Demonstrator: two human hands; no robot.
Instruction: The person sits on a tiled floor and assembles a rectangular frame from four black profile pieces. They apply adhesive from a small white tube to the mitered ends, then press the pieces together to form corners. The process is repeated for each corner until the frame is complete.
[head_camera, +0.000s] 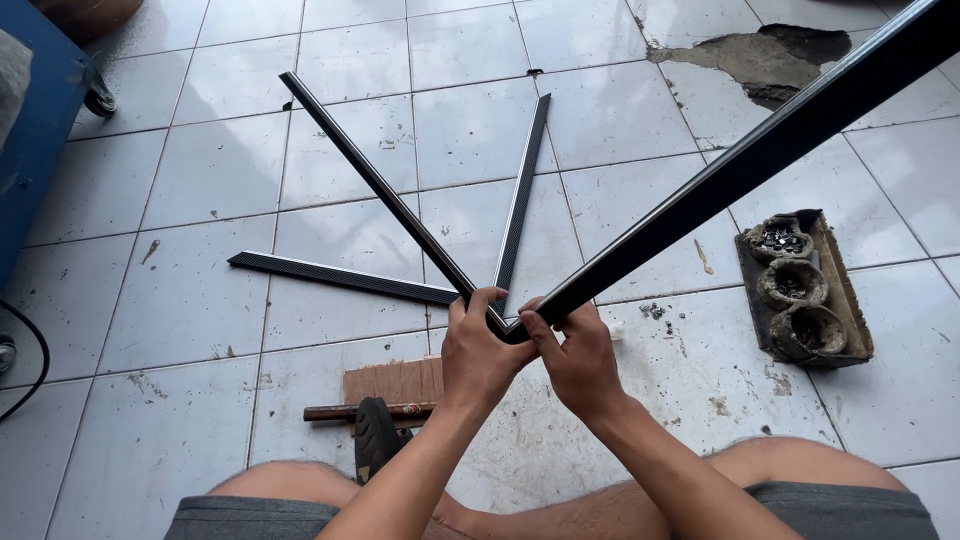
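A white tiled floor (200, 330), broken at the far right, is seen. On it are laid two black ribbed strips (340, 277) (522, 190), a grimy three-cup tray (805, 290), a wooden board (395, 380) and a hammer (372, 420).

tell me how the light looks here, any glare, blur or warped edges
Head view: soft, even daylight; the glossy floor tiles carry pale sheen but no blown-out glare. Shadows are faint, just under the strips lying on the floor. The long strip in the right hand goes slightly soft toward the top corner. Left hand and both strip ends are sharp. Tile lines bow a little near the edges.
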